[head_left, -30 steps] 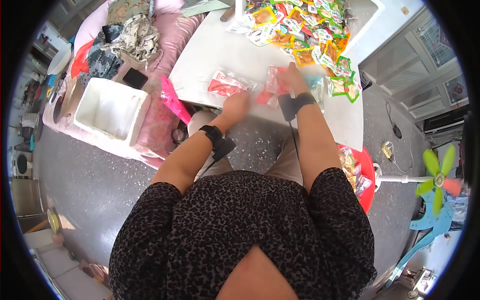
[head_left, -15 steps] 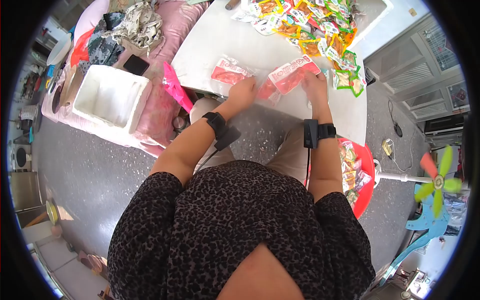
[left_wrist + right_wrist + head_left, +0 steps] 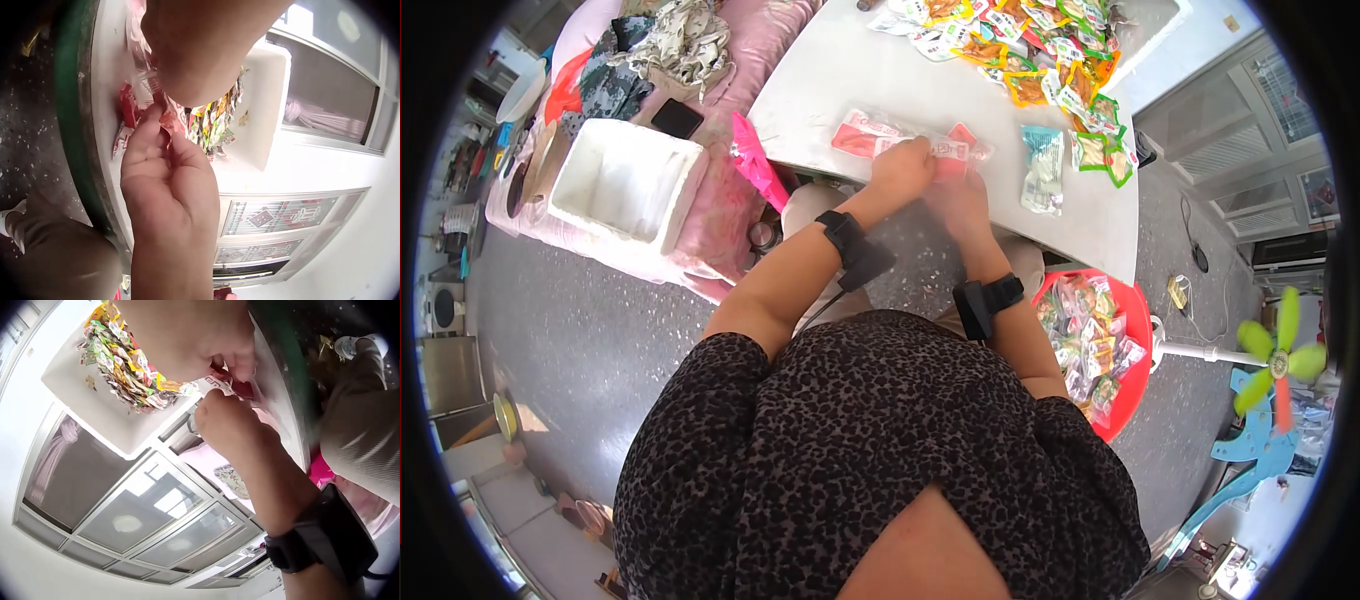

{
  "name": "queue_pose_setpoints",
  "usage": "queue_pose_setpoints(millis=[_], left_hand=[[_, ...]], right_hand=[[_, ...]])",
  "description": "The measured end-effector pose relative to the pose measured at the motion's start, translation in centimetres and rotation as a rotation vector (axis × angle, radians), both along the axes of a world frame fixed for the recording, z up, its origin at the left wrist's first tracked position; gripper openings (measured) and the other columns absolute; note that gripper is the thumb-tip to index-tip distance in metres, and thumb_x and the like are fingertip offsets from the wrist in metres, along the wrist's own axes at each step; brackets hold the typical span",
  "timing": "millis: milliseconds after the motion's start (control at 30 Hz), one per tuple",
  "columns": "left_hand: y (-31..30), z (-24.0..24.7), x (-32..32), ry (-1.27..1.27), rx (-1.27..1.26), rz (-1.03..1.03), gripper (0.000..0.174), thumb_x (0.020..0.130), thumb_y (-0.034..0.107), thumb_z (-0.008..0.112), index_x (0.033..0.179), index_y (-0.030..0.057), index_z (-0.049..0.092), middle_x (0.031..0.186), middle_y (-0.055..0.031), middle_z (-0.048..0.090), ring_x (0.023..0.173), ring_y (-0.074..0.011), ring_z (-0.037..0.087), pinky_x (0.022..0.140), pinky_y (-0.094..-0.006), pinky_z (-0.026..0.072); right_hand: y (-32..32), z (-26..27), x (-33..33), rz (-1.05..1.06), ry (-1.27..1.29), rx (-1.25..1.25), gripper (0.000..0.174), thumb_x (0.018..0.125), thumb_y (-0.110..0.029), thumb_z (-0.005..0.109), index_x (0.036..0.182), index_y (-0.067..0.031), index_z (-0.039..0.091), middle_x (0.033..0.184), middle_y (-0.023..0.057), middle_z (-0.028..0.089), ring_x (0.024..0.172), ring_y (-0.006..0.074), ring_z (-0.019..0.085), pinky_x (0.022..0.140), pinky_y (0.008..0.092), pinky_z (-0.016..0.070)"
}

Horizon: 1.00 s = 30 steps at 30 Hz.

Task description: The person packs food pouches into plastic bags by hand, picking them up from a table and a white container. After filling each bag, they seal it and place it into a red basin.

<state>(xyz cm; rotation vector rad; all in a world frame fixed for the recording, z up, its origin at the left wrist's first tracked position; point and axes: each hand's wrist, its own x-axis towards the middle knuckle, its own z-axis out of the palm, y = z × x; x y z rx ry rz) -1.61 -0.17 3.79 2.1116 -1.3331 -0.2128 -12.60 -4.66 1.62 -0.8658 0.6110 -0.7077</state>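
Note:
A clear packet with red contents and white print (image 3: 950, 150) is at the front edge of the white table (image 3: 795, 115). My left hand (image 3: 903, 168) pinches it from the left, thumb and fingertips together on its edge in the left wrist view. My right hand (image 3: 962, 212), blurred in the head view, comes in from below at the packet's near side. In the right wrist view its curled fingers (image 3: 244, 365) grip the red plastic. Another red packet (image 3: 852, 138) lies partly behind my left hand. A teal and white packet (image 3: 1042, 172) lies to the right.
Many colourful snack packets (image 3: 1020, 50) are heaped at the back of the table beside a white foam box (image 3: 59, 381). More packets fill a red basin (image 3: 1138, 350) at the right. Another foam box (image 3: 625, 185) and a phone (image 3: 677, 118) sit on the pink bedding at left.
My right hand reached the red packets, raised one on the right, then brought it left and down against my left hand. The teal and white packet came into full view.

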Motion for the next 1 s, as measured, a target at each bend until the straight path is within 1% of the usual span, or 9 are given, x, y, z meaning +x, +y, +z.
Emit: queue_pose_setpoints(millis=[100, 300, 400, 500, 600, 700, 800, 900, 1000], left_hand=[[0.4, 0.2, 0.0, 0.019, 0.019, -0.014, 0.019, 0.076, 0.02, 0.041, 0.077, 0.0031, 0.048, 0.075, -0.0161, 0.055, 0.072, -0.0323, 0.053, 0.062, -0.0421, 0.0415], [0.3, -0.6, -0.5, 0.028, 0.053, -0.023, 0.02, 0.076, 0.022, 0.039, 0.077, 0.0041, 0.049, 0.077, -0.0177, 0.054, 0.074, -0.032, 0.053, 0.064, -0.0421, 0.0404], [0.7, -0.3, -0.4, 0.016, 0.041, -0.032, 0.021, 0.076, 0.022, 0.038, 0.077, 0.0038, 0.048, 0.077, -0.0177, 0.054, 0.074, -0.0322, 0.052, 0.065, -0.0422, 0.0401], [1.0, -0.2, 0.1, 0.036, 0.002, -0.006, 0.021, 0.076, 0.022, 0.039, 0.077, 0.0036, 0.048, 0.075, -0.0175, 0.054, 0.073, -0.0327, 0.052, 0.063, -0.0418, 0.0402], [1.3, -0.6, 0.5, 0.07, -0.015, 0.039, 0.019, 0.076, 0.021, 0.04, 0.077, 0.004, 0.048, 0.074, -0.0171, 0.054, 0.072, -0.0328, 0.052, 0.062, -0.041, 0.0404], [1.1, -2.0, 1.1, 0.109, -0.06, 0.065, 0.017, 0.075, 0.02, 0.041, 0.077, 0.0047, 0.049, 0.072, -0.0167, 0.054, 0.07, -0.033, 0.053, 0.061, -0.0406, 0.0404], [0.9, -2.3, 1.1, 0.101, -0.1, 0.069, 0.016, 0.075, 0.019, 0.042, 0.077, 0.0048, 0.049, 0.072, -0.0165, 0.055, 0.069, -0.0331, 0.053, 0.061, -0.0404, 0.0405], [0.6, -2.4, 1.0, 0.089, -0.084, 0.063, 0.016, 0.075, 0.019, 0.042, 0.078, 0.0046, 0.05, 0.072, -0.0167, 0.055, 0.07, -0.033, 0.053, 0.061, -0.0401, 0.0406], [0.5, -3.1, 1.0, 0.087, -0.088, 0.047, 0.017, 0.075, 0.019, 0.042, 0.079, 0.0047, 0.05, 0.074, -0.0169, 0.055, 0.071, -0.033, 0.053, 0.061, -0.0397, 0.0409]], right_hand=[[0.0, 0.7, -0.3, 0.258, 0.155, 0.063, 0.018, 0.077, -0.012, 0.047, 0.093, -0.0026, 0.047, 0.08, 0.0074, 0.055, 0.061, 0.016, 0.056, 0.045, 0.0235, 0.0417], [-1.1, 0.7, 1.0, 0.418, 0.277, -0.041, 0.018, 0.078, -0.017, 0.046, 0.093, -0.0058, 0.049, 0.075, 0.0045, 0.055, 0.054, 0.0117, 0.052, 0.04, 0.0217, 0.0372], [-1.2, 1.4, 1.7, 0.61, 0.5, -0.462, 0.018, 0.076, -0.016, 0.049, 0.091, -0.0063, 0.05, 0.073, 0.0033, 0.054, 0.051, 0.0093, 0.048, 0.04, 0.0202, 0.0347], [-0.4, 3.2, 1.1, 0.634, 0.522, -0.481, 0.02, 0.074, -0.016, 0.052, 0.091, -0.0058, 0.051, 0.072, 0.0026, 0.054, 0.051, 0.0083, 0.046, 0.041, 0.0206, 0.0345], [-4.4, 1.4, 0.6, 0.698, 0.514, -0.394, 0.026, 0.072, -0.016, 0.055, 0.094, -0.0026, 0.051, 0.073, 0.002, 0.054, 0.056, 0.0102, 0.049, 0.046, 0.0224, 0.0387], [-7.7, 1.3, -0.4, 0.286, 0.596, -0.521, 0.032, 0.071, -0.018, 0.055, 0.095, 0.0018, 0.049, 0.075, 0.0076, 0.056, 0.064, 0.0172, 0.054, 0.055, 0.0264, 0.0429], [-9.7, 0.2, -1.4, -0.136, 0.919, -0.96, 0.04, 0.068, -0.02, 0.056, 0.097, 0.0052, 0.047, 0.079, 0.0164, 0.057, 0.072, 0.0249, 0.056, 0.062, 0.03, 0.044], [-9.7, -0.8, -1.7, -0.142, 1.146, -1.02, 0.048, 0.066, -0.023, 0.056, 0.1, 0.0073, 0.043, 0.081, 0.0234, 0.055, 0.075, 0.0294, 0.056, 0.066, 0.0325, 0.0434], [-8.5, -0.4, -1.1, -0.122, 1.092, -0.898, 0.052, 0.064, -0.02, 0.058, 0.104, 0.0084, 0.04, 0.082, 0.021, 0.056, 0.075, 0.0258, 0.056, 0.066, 0.0306, 0.0442]])
